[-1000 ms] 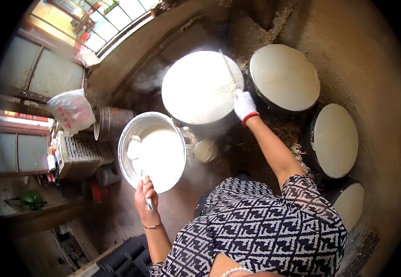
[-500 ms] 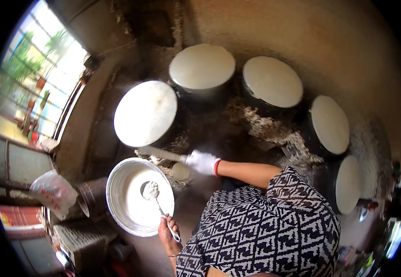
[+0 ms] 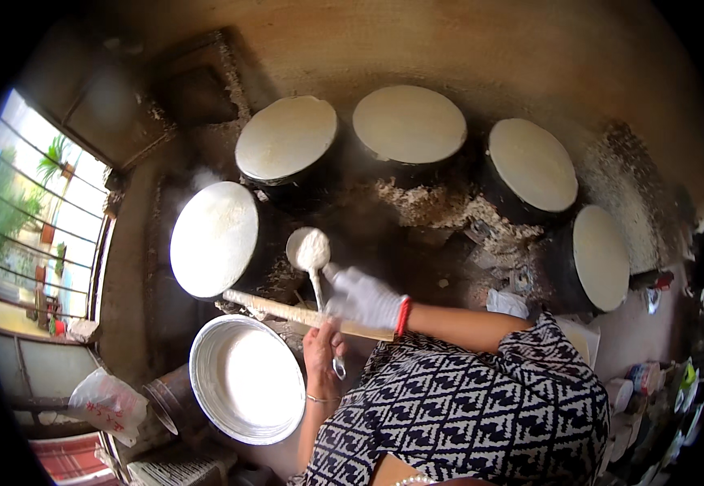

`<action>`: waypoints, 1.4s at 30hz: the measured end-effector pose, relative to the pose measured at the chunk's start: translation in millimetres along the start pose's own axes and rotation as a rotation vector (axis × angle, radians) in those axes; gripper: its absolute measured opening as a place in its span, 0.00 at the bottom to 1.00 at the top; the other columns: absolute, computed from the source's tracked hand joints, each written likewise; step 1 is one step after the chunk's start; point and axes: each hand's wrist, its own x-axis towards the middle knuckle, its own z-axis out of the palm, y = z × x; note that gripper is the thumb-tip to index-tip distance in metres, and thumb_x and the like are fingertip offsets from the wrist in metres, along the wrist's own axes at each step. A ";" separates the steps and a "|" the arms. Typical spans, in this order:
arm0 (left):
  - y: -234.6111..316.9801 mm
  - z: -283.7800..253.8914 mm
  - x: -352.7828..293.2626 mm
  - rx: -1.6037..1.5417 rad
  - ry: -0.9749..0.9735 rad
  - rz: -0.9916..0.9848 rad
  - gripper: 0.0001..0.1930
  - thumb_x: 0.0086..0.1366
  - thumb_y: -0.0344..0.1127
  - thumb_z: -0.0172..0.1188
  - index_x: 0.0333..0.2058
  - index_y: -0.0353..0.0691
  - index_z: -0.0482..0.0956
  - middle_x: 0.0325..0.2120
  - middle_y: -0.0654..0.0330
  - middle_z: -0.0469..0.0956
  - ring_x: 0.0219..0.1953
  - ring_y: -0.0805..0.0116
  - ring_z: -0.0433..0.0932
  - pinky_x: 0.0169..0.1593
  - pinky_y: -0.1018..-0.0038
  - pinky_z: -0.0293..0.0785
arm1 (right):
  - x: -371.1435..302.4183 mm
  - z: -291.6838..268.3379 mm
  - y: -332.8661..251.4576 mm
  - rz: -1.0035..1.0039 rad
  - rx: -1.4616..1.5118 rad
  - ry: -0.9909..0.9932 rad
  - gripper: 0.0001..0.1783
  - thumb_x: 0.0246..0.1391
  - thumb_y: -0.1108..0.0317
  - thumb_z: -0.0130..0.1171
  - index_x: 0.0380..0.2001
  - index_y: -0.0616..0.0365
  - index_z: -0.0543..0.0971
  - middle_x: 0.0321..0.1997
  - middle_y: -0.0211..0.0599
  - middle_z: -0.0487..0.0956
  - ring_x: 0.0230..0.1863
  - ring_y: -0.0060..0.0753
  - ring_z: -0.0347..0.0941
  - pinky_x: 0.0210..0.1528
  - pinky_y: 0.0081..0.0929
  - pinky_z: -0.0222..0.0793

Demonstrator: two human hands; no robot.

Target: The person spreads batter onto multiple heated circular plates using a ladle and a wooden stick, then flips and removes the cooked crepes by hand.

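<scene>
My bare left hand (image 3: pixel 320 350) is closed round the handle of a metal ladle (image 3: pixel 309 247). Pale, thick batter fills the bowl of the ladle, which is beyond my hand. My right hand (image 3: pixel 365 300), in a white glove with a red cuff, is beside the ladle handle, fingers pointing left. Motion blurs it, so its grip is unclear. A long, flat wooden stick (image 3: pixel 267 305) passes by both hands, one end showing below the glove. Nearer on the left is a whitish bucket (image 3: pixel 198 381) of white batter.
Several dark, round stoves with pale tops curve round me, among them a left one (image 3: pixel 214 239), a back one (image 3: pixel 409 124) and a right one (image 3: pixel 601 257). Crusted rubble (image 3: pixel 441 209) lies between them. A plastic bag (image 3: pixel 109 405) hangs at left, near a barred window (image 3: pixel 44 219).
The ladle has risen out of the bucket and moved forward and right, loaded with batter. My hands have come together. The stick now lies across by them. The view has shifted right.
</scene>
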 end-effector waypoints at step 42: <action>146.9 114.1 61.6 -0.388 0.397 0.201 0.16 0.66 0.31 0.55 0.50 0.30 0.68 0.36 0.59 0.76 0.15 0.86 0.59 0.12 0.89 0.57 | 451.0 -83.0 287.2 0.051 0.280 0.484 0.10 0.51 0.71 0.60 0.33 0.64 0.71 0.28 0.37 0.75 0.30 0.28 0.70 0.37 0.28 0.69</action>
